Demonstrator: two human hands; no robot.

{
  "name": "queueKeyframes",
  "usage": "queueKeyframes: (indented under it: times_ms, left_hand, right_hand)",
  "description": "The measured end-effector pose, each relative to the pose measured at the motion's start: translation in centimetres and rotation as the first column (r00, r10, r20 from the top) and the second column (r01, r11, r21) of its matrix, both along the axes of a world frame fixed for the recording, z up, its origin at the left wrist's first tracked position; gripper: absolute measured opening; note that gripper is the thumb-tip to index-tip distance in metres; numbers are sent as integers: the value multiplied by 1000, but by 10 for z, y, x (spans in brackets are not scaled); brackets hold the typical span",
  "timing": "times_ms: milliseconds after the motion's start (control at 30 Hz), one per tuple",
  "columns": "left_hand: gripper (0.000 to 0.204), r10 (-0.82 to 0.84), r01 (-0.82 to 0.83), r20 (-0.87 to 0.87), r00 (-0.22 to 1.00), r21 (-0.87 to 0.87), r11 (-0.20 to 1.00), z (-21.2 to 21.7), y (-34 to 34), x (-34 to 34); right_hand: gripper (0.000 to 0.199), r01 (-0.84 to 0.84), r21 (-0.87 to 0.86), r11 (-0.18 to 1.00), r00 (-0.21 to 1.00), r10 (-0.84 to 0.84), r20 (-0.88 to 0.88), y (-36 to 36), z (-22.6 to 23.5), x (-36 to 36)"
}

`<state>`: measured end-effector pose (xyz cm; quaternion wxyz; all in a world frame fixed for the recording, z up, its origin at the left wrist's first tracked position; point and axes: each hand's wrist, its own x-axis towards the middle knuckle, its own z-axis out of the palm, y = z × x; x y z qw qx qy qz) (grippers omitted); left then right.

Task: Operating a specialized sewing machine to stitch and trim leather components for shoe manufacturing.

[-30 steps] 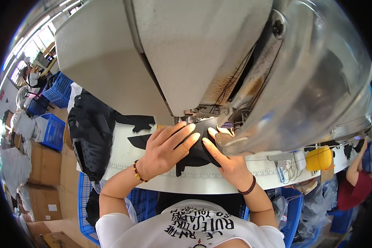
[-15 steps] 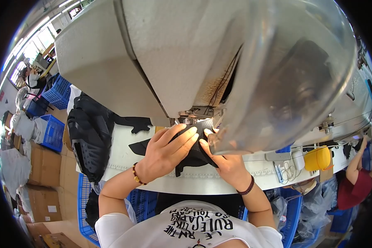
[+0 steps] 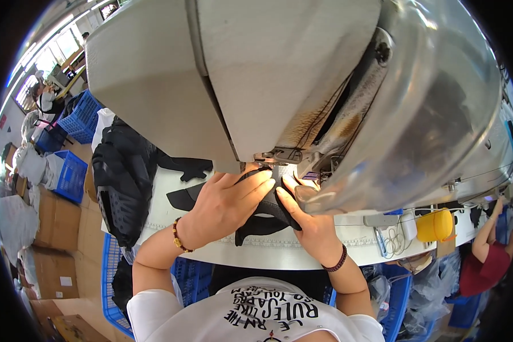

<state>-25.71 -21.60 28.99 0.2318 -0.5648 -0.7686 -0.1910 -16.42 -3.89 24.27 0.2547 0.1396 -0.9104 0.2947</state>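
A black fabric piece (image 3: 261,226) lies under the needle area of a pale sewing machine (image 3: 285,74), its free edges curving toward me on the white table. My left hand (image 3: 225,200) is laid over its left part, fingers pressed together and holding the cloth near the presser foot (image 3: 280,157). On the other side, my right hand (image 3: 313,229) grips the cloth's right edge between thumb and fingers. The machine's lamp lights the fingertips. The machine head hides the needle.
A heap of black pieces (image 3: 122,176) sits on the table's left. A clear plastic shield (image 3: 416,125) bulges at the right, close above my right hand. Beyond it are a yellow container (image 3: 434,226) and thin cords. Blue baskets (image 3: 113,285) stand below the table edge. Another person (image 3: 487,262) works at the far right.
Both hands still hold the cloth. My left hand and the cloth's left end have shifted slightly left and toward me, and the gap between my hands is wider. The view has shifted a little.
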Motion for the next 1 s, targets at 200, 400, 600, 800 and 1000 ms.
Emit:
queueKeyframes:
  times_ms: [200,400,600,800,1000]
  left_hand:
    - [26,-14,13,57,998,9,1000,0,0,-3]
    - [26,-23,22,26,999,22,1000,-3,0,-4]
    - [27,-15,16,-80,997,3,1000,-4,2,-4]
    - [24,-8,8,-70,998,6,1000,-10,0,-8]
    - [24,-12,15,-104,994,31,999,-7,0,-6]
  right_hand:
    - [59,25,12,1000,1000,-25,-16,-3,3,-2]
    - [60,28,41,999,1000,-28,8,-1,4,-2]
    - [59,6,57,998,1000,-7,15,2,6,-2]
    - [59,-34,-10,999,986,35,160,6,3,-1]
    - [60,-39,39,998,998,36,51,7,4,-1]
